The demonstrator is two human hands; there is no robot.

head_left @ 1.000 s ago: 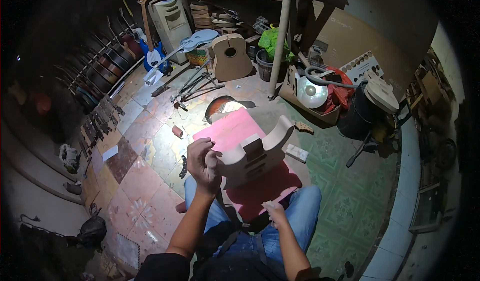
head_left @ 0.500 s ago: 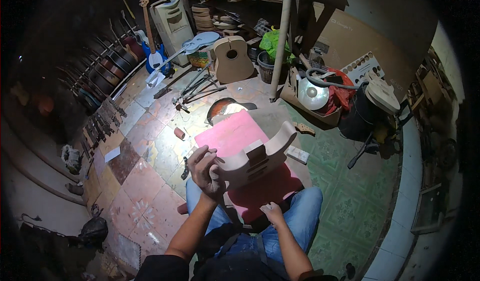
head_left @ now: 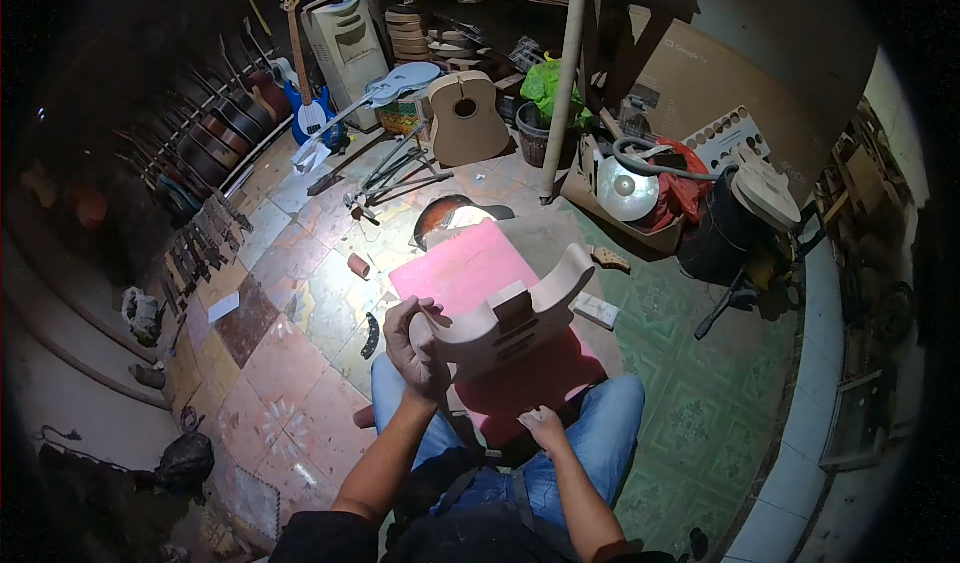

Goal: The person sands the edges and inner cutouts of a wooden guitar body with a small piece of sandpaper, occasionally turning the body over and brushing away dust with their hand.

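Note:
A pale, unpainted electric guitar body (head_left: 560,313) stands tilted in front of me, its horns and neck pocket upward and its cavities showing. My left hand (head_left: 416,351) is closed round its left horn, fingers bent over the edge; whether anything lies under them is hidden. Under the body is a pink-topped surface (head_left: 455,271), dark red in shadow on the near side. Between my knees, my right hand (head_left: 545,429) lies by the near edge of the red part. Its fingers are pressed together, and what they may hold cannot be made out.
A sunburst guitar body (head_left: 445,218) lies beyond the pink surface. A headstock (head_left: 610,259) and a white block (head_left: 596,311) lie right of it. On the left floor are a reddish cylinder (head_left: 359,265) and a dark curved piece (head_left: 371,336). A pole (head_left: 566,83) stands behind.
My left hand's fingers, raised and spread above the horn before, have come down and curled over it. The guitar body and my right hand have hardly moved.

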